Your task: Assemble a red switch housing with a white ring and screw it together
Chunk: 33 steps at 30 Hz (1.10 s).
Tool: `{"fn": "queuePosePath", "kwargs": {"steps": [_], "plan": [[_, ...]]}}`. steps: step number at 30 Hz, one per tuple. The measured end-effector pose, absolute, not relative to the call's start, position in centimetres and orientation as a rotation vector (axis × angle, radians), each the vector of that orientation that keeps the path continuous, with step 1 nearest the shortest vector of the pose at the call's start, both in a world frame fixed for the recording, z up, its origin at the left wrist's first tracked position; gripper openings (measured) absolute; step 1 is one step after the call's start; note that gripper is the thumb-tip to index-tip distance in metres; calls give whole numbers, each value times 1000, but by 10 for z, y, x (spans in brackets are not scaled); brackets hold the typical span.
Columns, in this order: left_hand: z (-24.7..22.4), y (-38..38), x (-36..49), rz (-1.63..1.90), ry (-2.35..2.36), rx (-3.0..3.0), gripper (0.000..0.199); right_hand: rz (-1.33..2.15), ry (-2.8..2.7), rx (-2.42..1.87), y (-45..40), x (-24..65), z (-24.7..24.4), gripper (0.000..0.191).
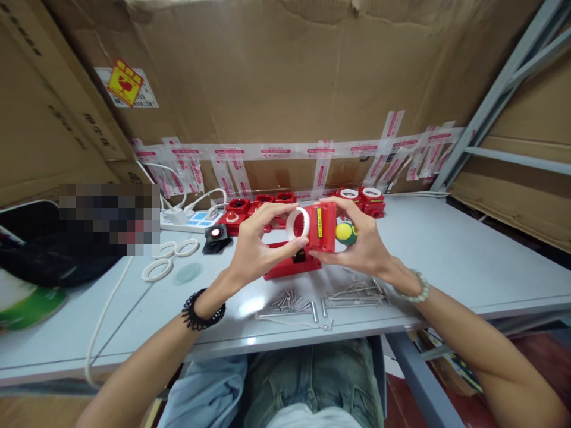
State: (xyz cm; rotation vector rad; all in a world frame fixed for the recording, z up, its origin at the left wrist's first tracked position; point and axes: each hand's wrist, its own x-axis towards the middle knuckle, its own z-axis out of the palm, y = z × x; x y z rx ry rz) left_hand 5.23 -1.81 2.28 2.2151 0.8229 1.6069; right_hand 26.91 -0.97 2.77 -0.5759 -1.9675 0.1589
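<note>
My right hand grips a red plastic housing with a yellow label, and a yellow-green screwdriver handle is tucked against its palm. My left hand pinches a white ring and presses it onto the left face of that housing. Both hands hover just above a flat red base piece lying on the grey table.
Several red housings stand in a row at the back, two with white rings fitted. Loose white rings, a clear disc, a power strip, and screws with metal rods lie around. Cardboard walls surround the table.
</note>
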Motion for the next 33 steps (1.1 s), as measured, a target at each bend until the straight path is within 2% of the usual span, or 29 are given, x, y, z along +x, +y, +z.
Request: {"fn": "queuePosePath", "kwargs": {"steps": [33], "plan": [[26, -21, 54, 1615, 739, 2235, 51, 108, -1934, -567, -11, 269, 28, 76]]}}
